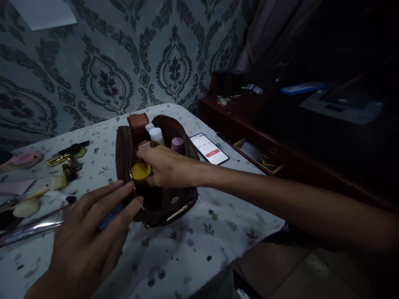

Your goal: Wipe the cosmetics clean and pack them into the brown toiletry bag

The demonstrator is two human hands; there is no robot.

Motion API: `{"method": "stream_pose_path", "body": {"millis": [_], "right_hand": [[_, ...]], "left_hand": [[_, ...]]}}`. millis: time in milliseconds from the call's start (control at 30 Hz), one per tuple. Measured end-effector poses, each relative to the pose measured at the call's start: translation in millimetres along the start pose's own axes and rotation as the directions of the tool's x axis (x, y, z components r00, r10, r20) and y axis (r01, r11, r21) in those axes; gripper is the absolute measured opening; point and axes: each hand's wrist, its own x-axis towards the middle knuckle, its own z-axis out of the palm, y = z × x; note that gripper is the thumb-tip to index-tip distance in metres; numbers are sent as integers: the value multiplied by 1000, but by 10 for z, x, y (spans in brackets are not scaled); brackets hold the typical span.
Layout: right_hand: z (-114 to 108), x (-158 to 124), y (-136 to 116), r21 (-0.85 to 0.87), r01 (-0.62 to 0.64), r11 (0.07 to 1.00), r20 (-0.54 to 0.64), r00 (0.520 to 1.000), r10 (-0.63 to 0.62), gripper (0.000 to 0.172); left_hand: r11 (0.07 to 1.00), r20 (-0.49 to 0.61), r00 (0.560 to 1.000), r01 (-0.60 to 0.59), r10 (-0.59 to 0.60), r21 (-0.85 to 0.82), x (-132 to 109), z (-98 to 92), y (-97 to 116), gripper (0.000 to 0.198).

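Observation:
A dark brown zippered bag (123,153) stands open on the cloth-covered table. My right hand (170,166) reaches into it, fingers curled beside a round yellow item (141,170); its fingertips are partly hidden, so its grip is unclear. Inside the bag stand a white-capped bottle (156,135) and a pink-capped container (177,144). My left hand (96,228) is spread at the bag's near left side, its fingertips touching the zippered edge. Something blue (109,216) shows beneath its fingers.
Brushes, a green item and other small cosmetics lie at the left, with a shiny silver tube (40,224) nearer me. A lit phone (210,148) lies right of the bag. Beyond the table, a dark wooden desk has an open drawer (257,157).

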Motion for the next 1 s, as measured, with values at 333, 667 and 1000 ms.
{"method": "stream_pose_path", "body": {"millis": [333,667,1000], "right_hand": [[11,156,-10,-154,-68,986,-69,996,58,27],[39,278,11,-164,-63,984,12,998,66,28],[61,112,-75,-243,28,970,224,974,28,28]], "left_hand": [[999,-17,1000,19,-20,-32,-24,13,5,42],[1000,-1,1000,-4,4,-12,5,-15,16,41],[999,10,1000,-29,29,22,10,-25,13,39]]}}
